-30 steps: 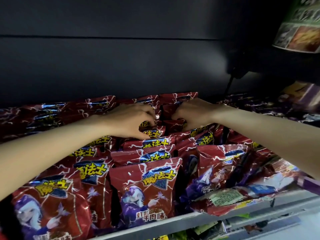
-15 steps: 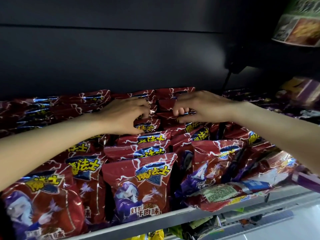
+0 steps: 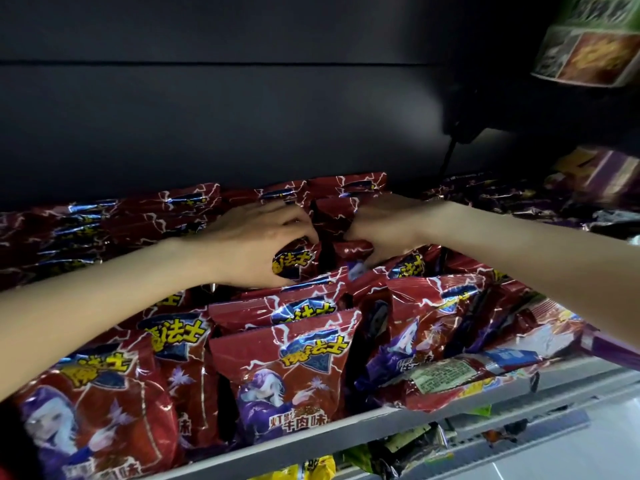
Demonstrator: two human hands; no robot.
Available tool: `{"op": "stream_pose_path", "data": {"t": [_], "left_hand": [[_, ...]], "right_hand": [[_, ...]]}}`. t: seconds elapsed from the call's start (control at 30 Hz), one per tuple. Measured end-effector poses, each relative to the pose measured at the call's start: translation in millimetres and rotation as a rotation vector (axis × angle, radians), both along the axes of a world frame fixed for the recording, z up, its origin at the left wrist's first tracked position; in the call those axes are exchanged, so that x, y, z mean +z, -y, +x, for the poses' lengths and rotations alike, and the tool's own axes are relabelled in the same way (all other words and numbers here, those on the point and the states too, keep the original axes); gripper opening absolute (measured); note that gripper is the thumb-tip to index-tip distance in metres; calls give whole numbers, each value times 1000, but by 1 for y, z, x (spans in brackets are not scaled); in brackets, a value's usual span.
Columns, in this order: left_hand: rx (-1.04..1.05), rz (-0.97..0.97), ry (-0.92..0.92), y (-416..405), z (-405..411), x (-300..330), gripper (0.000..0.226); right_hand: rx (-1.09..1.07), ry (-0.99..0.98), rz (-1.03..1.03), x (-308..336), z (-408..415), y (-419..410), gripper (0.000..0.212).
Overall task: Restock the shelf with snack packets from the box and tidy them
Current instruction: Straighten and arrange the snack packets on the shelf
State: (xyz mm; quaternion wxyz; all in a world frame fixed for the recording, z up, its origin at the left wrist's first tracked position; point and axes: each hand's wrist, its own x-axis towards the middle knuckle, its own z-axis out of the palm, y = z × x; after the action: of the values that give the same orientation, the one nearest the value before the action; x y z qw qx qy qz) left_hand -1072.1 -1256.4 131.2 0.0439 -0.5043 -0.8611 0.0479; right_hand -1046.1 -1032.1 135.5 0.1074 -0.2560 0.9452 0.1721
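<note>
Several red snack packets with yellow lettering fill the shelf (image 3: pixel 346 433) in rows; one upright packet (image 3: pixel 287 379) stands at the front middle. My left hand (image 3: pixel 252 244) reaches to the back of the middle row, its fingers curled round the top of a red packet (image 3: pixel 292 263). My right hand (image 3: pixel 384 233) is just right of it, fingers curled round the top of a neighbouring red packet (image 3: pixel 351 249). One packet (image 3: pixel 446 375) lies flat on its face at the front right. The box is out of view.
A dark back panel (image 3: pixel 242 116) rises behind the packets. Purple packets (image 3: pixel 519 199) lie at the back right. A carton with food pictures (image 3: pixel 588 53) hangs at the top right. Yellow packets (image 3: pixel 311 467) show on the shelf below.
Both hands have stayed at the back of the middle row, shifting slightly and regripping the packet tops. The view has tilted a little.
</note>
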Motion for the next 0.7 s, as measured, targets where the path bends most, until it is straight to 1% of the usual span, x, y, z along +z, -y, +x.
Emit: {"op": "stream_pose_path", "data": {"t": [0.07,0.17,0.27,0.37,0.47,0.57,0.7], "left_hand": [[-9,15,6,1,-1,1,62],[-24,32,-10,-3,-2,0,64],[24,73,-50,-12,-5,-1,63],[34,121,-32,-25,-9,-3,61],[13,62,-74,-38,-11,-7,57],[38,70,-118,-48,-12,-7,49],[91,105,-92,-54,-14,-11,39]], "right_hand": [[58,-184,63,5,5,-1,47],[69,-277,47,5,10,2,51],[46,-290,28,-1,10,6,58],[16,-267,39,-7,12,7,64],[-24,-280,6,-8,12,5,67],[-66,-275,-53,-9,12,3,62],[-183,-221,-328,2,18,-10,40]]}}
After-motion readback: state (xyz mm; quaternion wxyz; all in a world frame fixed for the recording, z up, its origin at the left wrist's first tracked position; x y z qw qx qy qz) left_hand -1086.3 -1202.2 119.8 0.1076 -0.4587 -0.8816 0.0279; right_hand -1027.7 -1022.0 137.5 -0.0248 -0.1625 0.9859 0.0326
